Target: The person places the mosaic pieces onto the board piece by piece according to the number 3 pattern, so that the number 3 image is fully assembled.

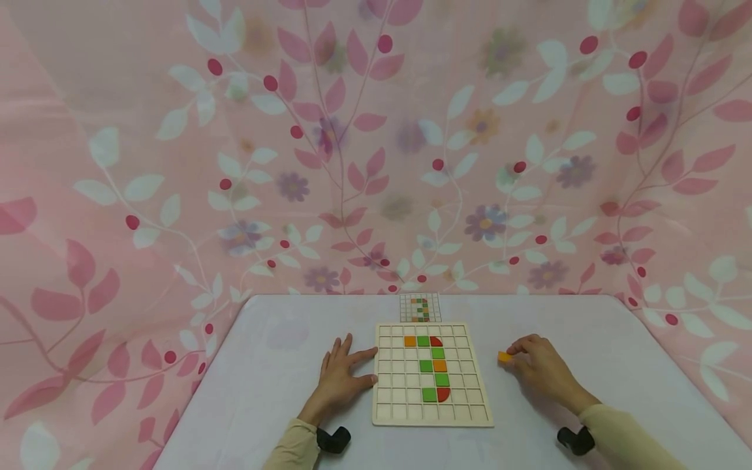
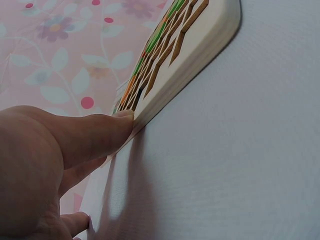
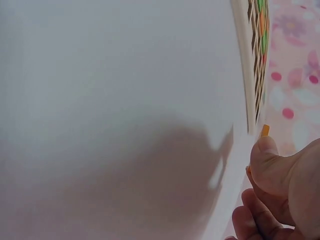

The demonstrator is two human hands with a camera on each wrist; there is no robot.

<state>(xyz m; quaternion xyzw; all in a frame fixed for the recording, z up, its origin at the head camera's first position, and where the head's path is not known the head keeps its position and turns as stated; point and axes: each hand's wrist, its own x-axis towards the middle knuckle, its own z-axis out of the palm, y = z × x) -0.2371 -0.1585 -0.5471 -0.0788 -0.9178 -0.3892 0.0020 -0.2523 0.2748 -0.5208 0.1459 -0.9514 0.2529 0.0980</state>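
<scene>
A pale wooden grid board [image 1: 399, 412] lies on the table in the head view. In its cells sit orange, green and red tiles, among them an orange square [image 1: 410, 341], a green square [image 1: 429, 395] and a red rounded piece [image 1: 443, 394]. At the board's left edge, my left hand [image 1: 341, 376] touches the rim with thumb and forefinger, fingers spread; its thumb [image 2: 100, 135] shows against the side in the left wrist view. Off to the board's right, my right hand [image 1: 543, 371] pinches an orange tile [image 1: 504, 358] between thumb and fingers, with a corner poking out.
Behind the board, a small card [image 1: 405, 307] printed with a coloured grid pattern touches the far end of the table. A white cloth [image 1: 235, 391] covers the table. Pink floral fabric [image 1: 364, 196] hangs just beyond its back edge.
</scene>
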